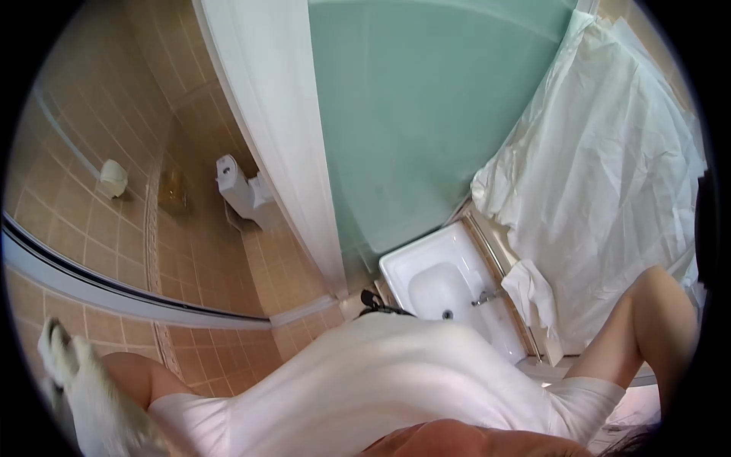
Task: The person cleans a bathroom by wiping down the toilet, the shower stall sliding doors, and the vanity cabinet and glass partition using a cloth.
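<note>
My left hand [65, 352] is at the lower left edge, raised close to the camera. It seems to wear a pale glove, and its fingers look curled. What they hold, if anything, I cannot make out. On the other side, my bent right arm [647, 320] reaches up along the right edge beside a hanging white curtain [601, 152]. My right hand lies outside the picture. My white shirt [381, 381] fills the bottom middle.
A white washbasin [442, 286] with a metal tap [485, 298] stands before me, a white cloth [531, 293] beside it. Behind are a green frosted panel [426, 114] and a white post [266, 76]. A toilet [245, 194] and a toilet paper roll [113, 178] lie left.
</note>
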Tool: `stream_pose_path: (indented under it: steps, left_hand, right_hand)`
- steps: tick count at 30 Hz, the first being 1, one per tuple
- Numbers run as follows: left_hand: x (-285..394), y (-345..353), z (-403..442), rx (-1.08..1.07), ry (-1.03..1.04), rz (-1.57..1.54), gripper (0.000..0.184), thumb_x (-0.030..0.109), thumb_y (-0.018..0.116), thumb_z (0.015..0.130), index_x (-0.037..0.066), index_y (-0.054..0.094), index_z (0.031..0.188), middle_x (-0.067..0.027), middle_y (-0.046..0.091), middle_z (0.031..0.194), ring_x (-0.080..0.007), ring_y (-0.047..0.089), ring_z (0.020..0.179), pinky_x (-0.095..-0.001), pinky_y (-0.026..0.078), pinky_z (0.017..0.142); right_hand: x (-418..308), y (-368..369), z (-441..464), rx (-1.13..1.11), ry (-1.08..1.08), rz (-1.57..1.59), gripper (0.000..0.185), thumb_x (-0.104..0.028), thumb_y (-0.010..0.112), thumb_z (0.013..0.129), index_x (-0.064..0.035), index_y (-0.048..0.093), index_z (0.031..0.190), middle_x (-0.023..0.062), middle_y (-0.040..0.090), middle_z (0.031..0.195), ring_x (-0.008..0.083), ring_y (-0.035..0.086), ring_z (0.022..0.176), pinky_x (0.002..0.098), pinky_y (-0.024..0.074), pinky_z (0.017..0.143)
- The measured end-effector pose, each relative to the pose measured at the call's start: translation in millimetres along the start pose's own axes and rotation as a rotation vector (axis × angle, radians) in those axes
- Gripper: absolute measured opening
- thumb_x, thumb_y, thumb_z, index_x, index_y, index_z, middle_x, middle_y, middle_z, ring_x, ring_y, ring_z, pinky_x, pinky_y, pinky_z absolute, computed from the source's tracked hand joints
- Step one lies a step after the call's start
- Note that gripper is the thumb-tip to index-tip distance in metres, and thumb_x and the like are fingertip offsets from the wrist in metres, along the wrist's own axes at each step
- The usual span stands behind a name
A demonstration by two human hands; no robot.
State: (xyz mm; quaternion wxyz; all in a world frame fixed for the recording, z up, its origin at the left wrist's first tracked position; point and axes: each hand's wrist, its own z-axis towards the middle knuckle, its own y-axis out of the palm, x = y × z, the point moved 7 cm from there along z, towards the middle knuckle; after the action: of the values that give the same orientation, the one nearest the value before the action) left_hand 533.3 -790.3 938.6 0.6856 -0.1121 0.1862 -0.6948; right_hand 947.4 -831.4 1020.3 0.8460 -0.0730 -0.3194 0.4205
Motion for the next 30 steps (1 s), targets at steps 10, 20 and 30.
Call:
stream_pose_path:
  steps: [10,20,30]
  left_hand:
    - [0.6,56.3,-5.2,-0.160,0.085,0.043,0.041,0.027,0.055,0.084,-0.002,0.053,0.114,-0.0089,0.051,0.099,-0.0174,0.049,0.080,-0.0269,0.041,0.067]
    - [-15.8,72.9,-5.3,-0.170,0.096,0.057,0.036,0.023,0.051,0.086,-0.002,0.055,0.111,-0.0083,0.050,0.089,-0.0147,0.045,0.068,-0.0259,0.036,0.057]
    - [-3.7,4.0,7.6,-0.090,-0.102,0.037,0.032,0.020,0.046,0.087,-0.002,0.057,0.108,-0.0077,0.049,0.078,-0.0119,0.042,0.056,-0.0248,0.032,0.046]
  right_hand:
    - [-23.3,2.2,-8.2,-0.239,-0.125,-0.016,0.056,-0.028,0.057,0.084,-0.0039,0.039,0.131,0.0160,0.047,0.123,0.0270,0.051,0.105,0.0386,0.0440,0.084]
    - [-12.8,1.2,-29.0,-0.262,-0.092,-0.009,0.061,-0.037,0.054,0.085,-0.0039,0.035,0.133,0.0179,0.044,0.123,0.0292,0.049,0.106,0.0413,0.0436,0.085]
    - [-6.3,-8.4,-62.6,0.082,0.096,0.079,0.068,-0.045,0.051,0.086,-0.0038,0.031,0.136,0.0198,0.041,0.123,0.0313,0.047,0.108,0.0440,0.0432,0.085]
